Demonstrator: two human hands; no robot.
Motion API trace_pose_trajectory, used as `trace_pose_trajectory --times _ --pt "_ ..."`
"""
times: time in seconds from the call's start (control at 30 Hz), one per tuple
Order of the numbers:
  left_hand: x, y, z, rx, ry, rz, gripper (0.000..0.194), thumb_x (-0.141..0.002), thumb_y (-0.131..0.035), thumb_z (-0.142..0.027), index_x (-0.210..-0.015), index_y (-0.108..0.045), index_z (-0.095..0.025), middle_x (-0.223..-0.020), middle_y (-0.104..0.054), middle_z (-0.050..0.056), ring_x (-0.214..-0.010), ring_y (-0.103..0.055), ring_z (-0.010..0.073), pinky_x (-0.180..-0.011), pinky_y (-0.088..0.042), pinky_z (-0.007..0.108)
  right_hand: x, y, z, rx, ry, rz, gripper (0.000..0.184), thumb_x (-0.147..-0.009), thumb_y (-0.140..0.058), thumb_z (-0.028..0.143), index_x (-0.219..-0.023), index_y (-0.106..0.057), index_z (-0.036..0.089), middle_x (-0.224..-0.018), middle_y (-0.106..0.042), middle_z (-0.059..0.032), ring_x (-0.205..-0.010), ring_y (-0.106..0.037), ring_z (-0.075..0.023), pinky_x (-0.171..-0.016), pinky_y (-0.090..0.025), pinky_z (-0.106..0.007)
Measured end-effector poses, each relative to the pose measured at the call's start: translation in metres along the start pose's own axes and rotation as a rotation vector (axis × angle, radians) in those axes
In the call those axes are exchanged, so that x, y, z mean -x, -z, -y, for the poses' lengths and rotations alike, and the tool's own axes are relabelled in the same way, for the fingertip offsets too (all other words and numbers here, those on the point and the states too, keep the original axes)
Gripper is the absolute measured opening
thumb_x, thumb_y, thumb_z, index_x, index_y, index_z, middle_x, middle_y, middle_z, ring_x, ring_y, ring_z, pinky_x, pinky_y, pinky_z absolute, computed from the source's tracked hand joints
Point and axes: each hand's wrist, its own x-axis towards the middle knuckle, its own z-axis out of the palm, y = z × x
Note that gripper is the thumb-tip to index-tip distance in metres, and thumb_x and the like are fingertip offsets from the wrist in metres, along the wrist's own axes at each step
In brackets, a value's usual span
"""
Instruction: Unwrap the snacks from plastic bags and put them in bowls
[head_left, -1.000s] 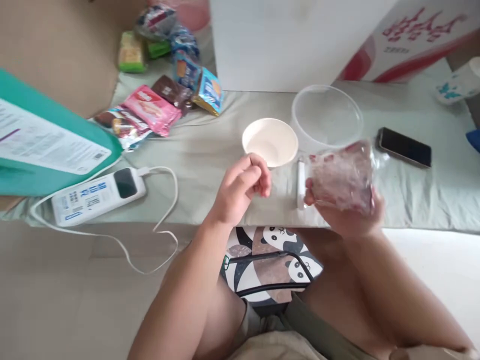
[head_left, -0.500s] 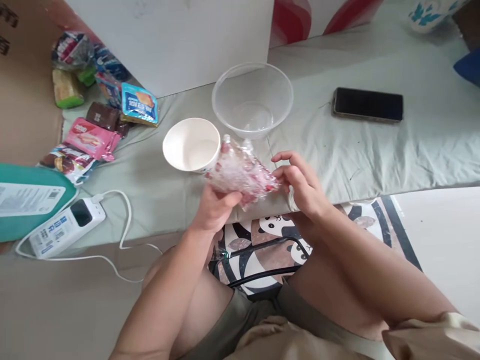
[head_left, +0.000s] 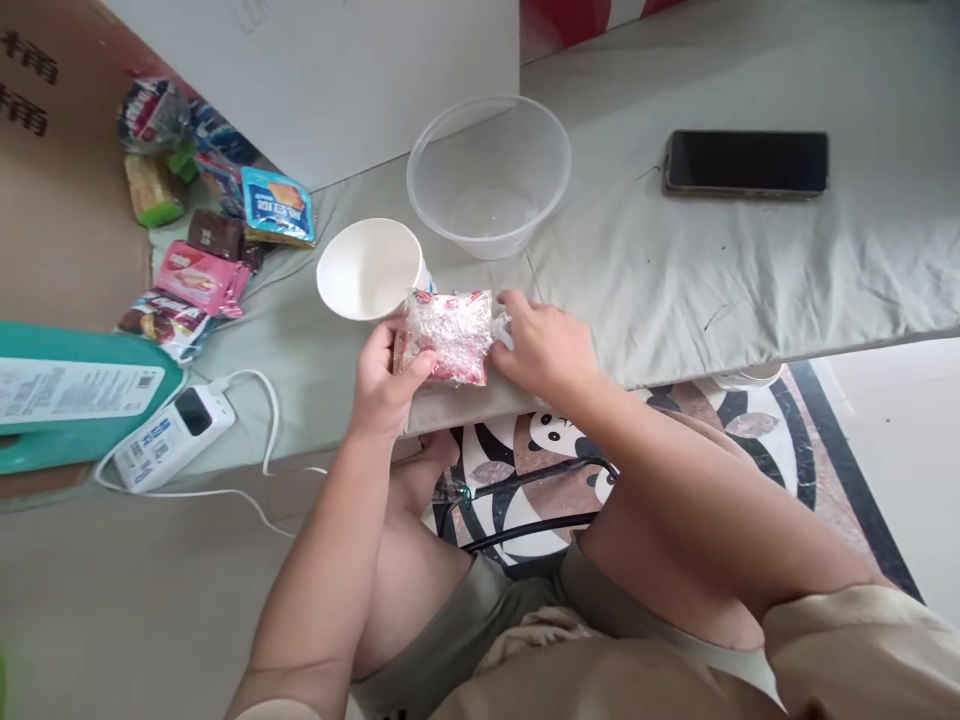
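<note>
My left hand (head_left: 390, 380) grips a shiny red-and-white plastic snack packet (head_left: 454, 335) from its left side, thumb across the front. At the packet's right edge, my right hand (head_left: 544, 345) pinches a crumpled bit of clear plastic wrap (head_left: 502, 328) between thumb and fingers. Just behind the packet stands a white paper cup (head_left: 367, 270), its mouth tilted toward me. Farther back and a little to the right is a clear plastic bowl (head_left: 487, 180) with nothing visible in it.
Several packaged snacks (head_left: 199, 275) lie in a heap at the left by a cardboard box (head_left: 60, 180). Nearby are a teal jug (head_left: 82, 395) and a white power bank (head_left: 176, 435) with a cable. A phone (head_left: 746, 163) lies at the right; a white box (head_left: 337, 80) stands behind.
The packet has turned flatter and more upright in my left hand. My right hand has moved left, closing on the plastic at the packet's right edge. The view has shifted slightly.
</note>
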Motion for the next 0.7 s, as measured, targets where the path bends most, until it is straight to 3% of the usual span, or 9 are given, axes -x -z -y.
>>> trace_pose_trajectory --times 0.17,0.3,0.43,0.57,0.7 --pt "-0.021 0.014 0.008 -0.021 -0.053 -0.047 0.064 -0.062 -0.092 -0.057 -0.11 -0.064 -0.024 -0.106 -0.072 0.006 -0.097 -0.073 0.0223 -0.084 -0.061 0.035 0.004 0.007 -0.011 -0.024 -0.048 -0.092 0.021 -0.084 -0.051 0.025 -0.094 -0.067 0.017 -0.093 -0.071 -0.0137 -0.072 -0.058 -0.0237 -0.063 -0.033 -0.034" --pt "-0.033 0.022 0.011 -0.057 -0.068 -0.099 0.057 -0.067 -0.088 -0.057 -0.106 -0.064 -0.024 -0.105 -0.072 0.006 -0.099 -0.072 0.0231 -0.086 -0.06 0.036 0.012 0.014 -0.027 -0.349 -0.067 -0.213 0.015 -0.081 -0.048 0.023 -0.09 -0.061 0.022 -0.079 -0.063 -0.0052 -0.068 -0.053 -0.02 -0.063 -0.037 -0.032" --pt "-0.025 0.027 0.009 -0.128 -0.073 -0.069 0.064 -0.069 -0.088 -0.057 -0.119 -0.063 -0.026 -0.107 -0.074 0.006 -0.096 -0.073 0.0232 -0.083 -0.06 0.036 0.019 0.011 -0.028 -0.613 0.014 -0.106 0.014 -0.087 -0.048 0.033 -0.089 -0.058 0.023 -0.068 -0.054 0.0016 -0.06 -0.048 -0.0158 -0.06 -0.037 -0.03" --pt "-0.015 0.023 0.005 -0.223 -0.142 0.044 0.062 -0.077 -0.083 -0.055 -0.126 -0.06 -0.025 -0.115 -0.075 0.008 -0.1 -0.074 0.0243 -0.085 -0.062 0.037 0.018 0.002 -0.012 -0.585 0.149 0.002 0.026 -0.089 -0.052 0.041 -0.091 -0.066 0.02 -0.068 -0.059 0.0008 -0.06 -0.049 -0.0142 -0.061 -0.036 -0.03" --pt "-0.011 0.019 0.0 -0.252 -0.111 0.11 0.046 -0.083 -0.076 -0.039 -0.123 -0.061 -0.022 -0.115 -0.076 0.009 -0.105 -0.074 0.024 -0.089 -0.061 0.038 0.015 -0.003 -0.003 -0.566 0.152 -0.018 0.03 -0.09 -0.052 0.041 -0.093 -0.071 0.017 -0.066 -0.06 0.0004 -0.06 -0.05 -0.0138 -0.062 -0.037 -0.03"
